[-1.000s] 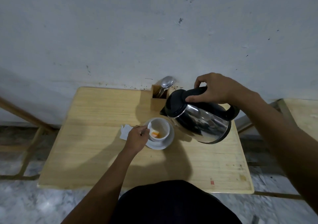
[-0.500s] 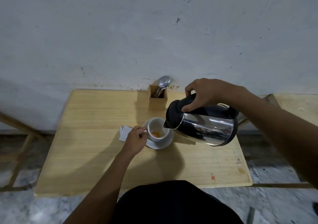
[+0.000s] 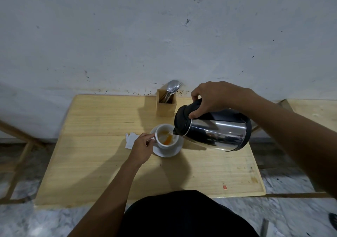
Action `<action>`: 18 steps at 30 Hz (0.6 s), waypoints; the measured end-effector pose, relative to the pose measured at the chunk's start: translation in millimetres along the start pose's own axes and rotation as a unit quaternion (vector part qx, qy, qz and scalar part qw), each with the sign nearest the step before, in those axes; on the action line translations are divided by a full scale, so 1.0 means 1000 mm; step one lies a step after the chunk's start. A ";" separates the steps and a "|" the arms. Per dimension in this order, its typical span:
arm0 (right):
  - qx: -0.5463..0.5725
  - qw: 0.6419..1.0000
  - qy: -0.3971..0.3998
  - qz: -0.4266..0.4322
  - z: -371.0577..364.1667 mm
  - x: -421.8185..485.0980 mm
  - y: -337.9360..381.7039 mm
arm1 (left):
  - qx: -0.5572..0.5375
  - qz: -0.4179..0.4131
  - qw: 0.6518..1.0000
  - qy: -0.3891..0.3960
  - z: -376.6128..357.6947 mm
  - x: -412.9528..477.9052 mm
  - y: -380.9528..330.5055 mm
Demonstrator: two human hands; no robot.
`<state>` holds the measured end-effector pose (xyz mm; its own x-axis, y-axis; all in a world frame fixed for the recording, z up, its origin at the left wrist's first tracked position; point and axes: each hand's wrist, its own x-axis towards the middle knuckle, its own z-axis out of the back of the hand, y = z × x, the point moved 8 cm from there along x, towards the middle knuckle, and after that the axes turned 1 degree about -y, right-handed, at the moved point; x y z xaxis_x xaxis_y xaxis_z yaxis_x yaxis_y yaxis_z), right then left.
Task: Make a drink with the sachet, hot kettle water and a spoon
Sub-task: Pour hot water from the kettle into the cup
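Observation:
A white cup (image 3: pixel 165 144) stands on a white saucer (image 3: pixel 174 151) in the middle of the wooden table (image 3: pixel 91 164). Orange powder and water swirl inside the cup. My left hand (image 3: pixel 141 148) pinches the cup's handle. My right hand (image 3: pixel 217 98) grips the black top of a steel kettle (image 3: pixel 217 132), which is tipped far over with its spout at the cup's right rim; a thin stream of water runs into the cup. A torn white sachet (image 3: pixel 130 140) lies just left of my left hand. Spoons (image 3: pixel 172 88) stand in a wooden holder (image 3: pixel 166 106) behind the cup.
The table backs onto a white wall (image 3: pixel 164 36). A second wooden surface (image 3: pixel 313 111) shows at the far right, and a wooden frame (image 3: pixel 16 164) stands left of the table. A marbled floor (image 3: pixel 21 218) lies below. My dark-clothed lap (image 3: pixel 182 215) is at the table's near edge.
The kettle has come down and tipped further toward the cup, and water now flows into it. The orange powder has begun to spread in the water. My left hand stays at the handle.

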<state>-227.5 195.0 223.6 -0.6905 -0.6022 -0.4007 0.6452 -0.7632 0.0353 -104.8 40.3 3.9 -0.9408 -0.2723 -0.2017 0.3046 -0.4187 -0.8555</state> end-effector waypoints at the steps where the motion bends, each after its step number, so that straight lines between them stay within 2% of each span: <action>1: -0.003 1.000 0.000 0.000 0.001 0.000 0.000 | -0.002 0.000 1.000 0.000 0.000 0.000 0.000; 18: -0.015 1.000 0.000 -0.015 0.005 0.001 -0.006 | 0.008 -0.006 1.000 -0.003 -0.001 0.001 0.000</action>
<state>-233.8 198.0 227.7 -0.7096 -0.5786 -0.4020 0.6335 -0.7738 -0.0046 -106.2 41.2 3.4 -0.9433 -0.2730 -0.1889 0.2961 -0.4348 -0.8504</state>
